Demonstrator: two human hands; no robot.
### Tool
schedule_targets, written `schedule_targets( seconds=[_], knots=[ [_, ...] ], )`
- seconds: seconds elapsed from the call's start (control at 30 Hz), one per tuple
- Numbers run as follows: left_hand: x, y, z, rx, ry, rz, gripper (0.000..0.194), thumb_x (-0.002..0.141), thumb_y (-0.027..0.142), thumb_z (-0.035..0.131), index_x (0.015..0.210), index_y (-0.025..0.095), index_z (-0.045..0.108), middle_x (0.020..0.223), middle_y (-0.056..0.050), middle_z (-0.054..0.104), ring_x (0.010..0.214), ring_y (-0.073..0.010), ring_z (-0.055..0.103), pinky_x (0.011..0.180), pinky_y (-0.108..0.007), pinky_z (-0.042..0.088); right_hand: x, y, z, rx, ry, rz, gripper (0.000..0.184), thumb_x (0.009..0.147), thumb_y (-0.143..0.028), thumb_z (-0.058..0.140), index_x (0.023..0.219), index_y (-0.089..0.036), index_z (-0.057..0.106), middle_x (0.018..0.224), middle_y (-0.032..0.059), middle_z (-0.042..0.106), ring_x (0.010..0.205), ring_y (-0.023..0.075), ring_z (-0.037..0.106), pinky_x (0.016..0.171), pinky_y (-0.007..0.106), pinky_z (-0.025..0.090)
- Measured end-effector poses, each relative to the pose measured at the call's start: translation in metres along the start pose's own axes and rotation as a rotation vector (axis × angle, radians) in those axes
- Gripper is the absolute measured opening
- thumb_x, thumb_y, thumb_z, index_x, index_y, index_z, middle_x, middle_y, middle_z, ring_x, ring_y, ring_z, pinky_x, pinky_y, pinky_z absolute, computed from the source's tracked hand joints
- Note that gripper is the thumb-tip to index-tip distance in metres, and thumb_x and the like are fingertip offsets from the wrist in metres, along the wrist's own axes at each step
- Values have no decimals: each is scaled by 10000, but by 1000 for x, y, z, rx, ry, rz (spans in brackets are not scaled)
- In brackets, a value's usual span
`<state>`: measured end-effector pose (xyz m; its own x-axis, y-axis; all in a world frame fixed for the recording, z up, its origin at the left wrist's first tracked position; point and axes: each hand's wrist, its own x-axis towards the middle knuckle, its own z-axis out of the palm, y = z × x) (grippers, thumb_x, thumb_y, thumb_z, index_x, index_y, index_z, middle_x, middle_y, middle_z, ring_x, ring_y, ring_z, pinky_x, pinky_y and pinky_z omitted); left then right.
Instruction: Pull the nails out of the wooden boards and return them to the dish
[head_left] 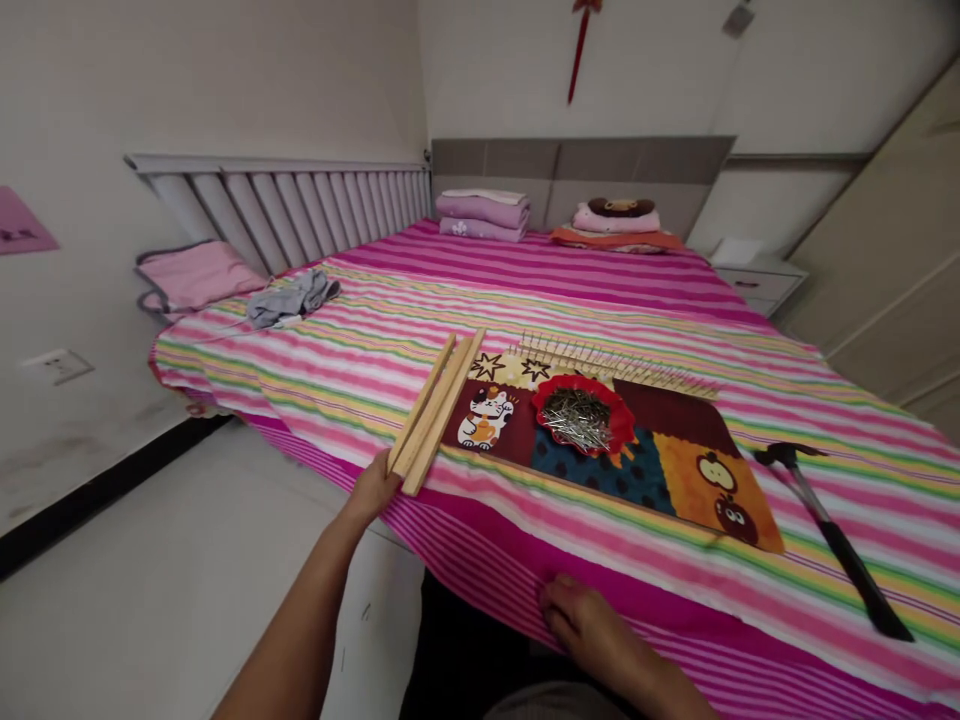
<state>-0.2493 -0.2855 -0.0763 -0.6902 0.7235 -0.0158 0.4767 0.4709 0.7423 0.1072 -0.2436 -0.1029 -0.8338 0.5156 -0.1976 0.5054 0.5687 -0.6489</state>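
My left hand [373,492] is closed on the near end of a bundle of wooden strips [437,408] that lies across the bed's edge, beside a patchwork mat [660,462] with cartoon pictures. On the mat stands a red dish [609,398] holding a heap of small nails [577,417]. Behind the mat lies a wooden strip with several nails standing in a row [615,362]. My right hand [581,617] rests on the striped bedsheet [525,300] at the near edge, fingers curled; I cannot tell whether it holds anything.
A black-handled hammer [832,530] lies on the sheet at the right. Folded blankets [482,214] and a pillow pile [616,225] sit at the headboard. Grey clothing [292,298] lies at the bed's left side by a rail. A nightstand [757,280] stands at the far right.
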Motion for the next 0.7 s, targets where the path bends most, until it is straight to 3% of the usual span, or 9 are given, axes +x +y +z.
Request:
schedule_targets(
  seconds=[0.1,0.17,0.27,0.37,0.43,0.53,0.7],
  knots=[
    [-11,-7,-22,50,-25,-39,354,836,412,556,1051,132,570,991,-61,605,868,-150,590,794,-348,537,-1,11,4,32,-18,-19,201,846,-109,402,818,-175,589,868,75,613,806,185,579,733,286,447],
    [-40,-22,-47,102,8,-107,349,844,424,537,1030,131,575,929,-47,606,822,-139,584,780,-338,527,1,18,8,37,-31,-47,194,859,-133,401,830,-177,587,855,74,609,803,189,576,738,300,448],
    [-112,-54,-83,203,144,-269,357,877,423,465,1085,145,542,833,-16,583,723,-116,546,738,-304,490,8,23,13,35,-48,-101,201,875,-165,395,817,-185,586,822,69,603,777,191,569,719,310,448],
    [-201,-97,-98,318,288,-548,317,894,365,431,1131,163,494,748,15,534,649,-104,494,633,-251,419,16,20,14,11,-76,-119,206,864,-164,400,793,-185,592,792,66,603,748,191,569,695,310,450],
    [-253,-129,-92,367,293,-748,278,898,374,421,1015,145,527,694,19,505,598,-96,459,576,-236,378,22,16,12,-7,-90,-120,207,855,-161,406,787,-188,600,780,59,605,738,187,572,692,305,453],
    [-305,-169,-65,381,157,-978,242,889,348,466,846,125,550,627,37,479,520,-69,423,535,-215,388,28,11,10,-19,-102,-119,203,850,-162,417,795,-193,609,784,52,610,731,179,578,694,295,458],
    [-341,-200,-13,345,-58,-1047,271,876,383,493,895,124,568,708,13,543,591,-78,503,597,-231,471,27,11,13,-29,-98,-114,192,843,-143,428,808,-181,613,812,69,615,761,191,587,723,305,460]
  ],
)
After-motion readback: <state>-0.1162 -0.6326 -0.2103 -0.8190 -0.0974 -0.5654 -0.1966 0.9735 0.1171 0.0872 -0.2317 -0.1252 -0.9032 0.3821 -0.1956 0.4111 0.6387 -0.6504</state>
